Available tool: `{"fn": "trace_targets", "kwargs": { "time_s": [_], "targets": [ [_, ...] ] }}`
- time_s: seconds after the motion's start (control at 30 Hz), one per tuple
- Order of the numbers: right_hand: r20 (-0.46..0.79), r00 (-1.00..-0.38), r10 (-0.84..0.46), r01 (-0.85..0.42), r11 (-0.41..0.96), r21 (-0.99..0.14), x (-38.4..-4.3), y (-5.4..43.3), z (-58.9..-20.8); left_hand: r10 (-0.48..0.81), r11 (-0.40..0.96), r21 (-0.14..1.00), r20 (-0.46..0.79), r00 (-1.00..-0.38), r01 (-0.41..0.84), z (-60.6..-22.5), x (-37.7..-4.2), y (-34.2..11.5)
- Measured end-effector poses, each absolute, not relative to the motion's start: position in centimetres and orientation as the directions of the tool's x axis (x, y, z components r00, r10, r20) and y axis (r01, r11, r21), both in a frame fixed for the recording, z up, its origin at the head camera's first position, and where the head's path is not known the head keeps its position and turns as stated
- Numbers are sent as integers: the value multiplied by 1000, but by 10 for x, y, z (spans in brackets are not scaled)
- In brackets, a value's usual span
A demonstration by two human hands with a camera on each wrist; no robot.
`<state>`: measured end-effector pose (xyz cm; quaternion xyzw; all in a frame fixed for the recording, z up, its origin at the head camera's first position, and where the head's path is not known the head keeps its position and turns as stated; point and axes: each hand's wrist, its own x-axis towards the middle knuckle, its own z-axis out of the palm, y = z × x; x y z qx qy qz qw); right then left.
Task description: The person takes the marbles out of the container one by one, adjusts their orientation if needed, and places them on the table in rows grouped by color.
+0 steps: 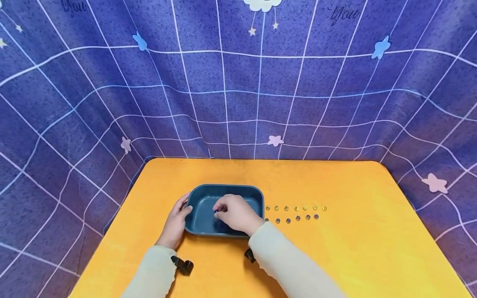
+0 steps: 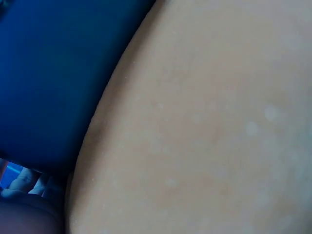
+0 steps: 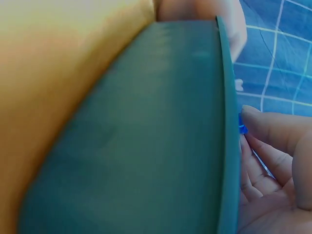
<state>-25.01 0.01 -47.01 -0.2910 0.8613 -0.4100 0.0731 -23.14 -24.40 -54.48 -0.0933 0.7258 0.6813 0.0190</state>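
A dark teal rectangular basin (image 1: 203, 217) with rounded corners sits on the table. At its left end my left hand (image 1: 175, 223) grips the rim, thumb on the edge and fingers along the outside. My right hand (image 1: 238, 213) is over the basin's inside, pinching a small blue glassy piece (image 3: 243, 127) between thumb and fingertips. The basin's outer wall (image 3: 136, 131) hides part of that hand in the right wrist view. Right of the basin lie two rows of small round glassy pieces: a yellowish row (image 1: 296, 208) behind and a dark bluish row (image 1: 297, 218) in front.
The orange-yellow table (image 1: 354, 248) carries everything. A blue-purple curtain (image 1: 238, 107) with a grid and stars hangs behind it and at both sides. Small black cameras are strapped at both wrists.
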Motion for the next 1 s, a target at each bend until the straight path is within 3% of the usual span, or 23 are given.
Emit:
{"fn": "trace_targets", "kwargs": {
  "time_s": [0.77, 1.0],
  "targets": [
    [269, -885, -381, -440, 489, -753, -239, 111, -469, -115, 54, 986, -150, -982, -157, -544, -232, -243],
    [264, -897, -354, -420, 501, -757, -235, 146, -471, -118, 43, 986, -155, -981, -161, -544, -231, -243]
  ]
}}
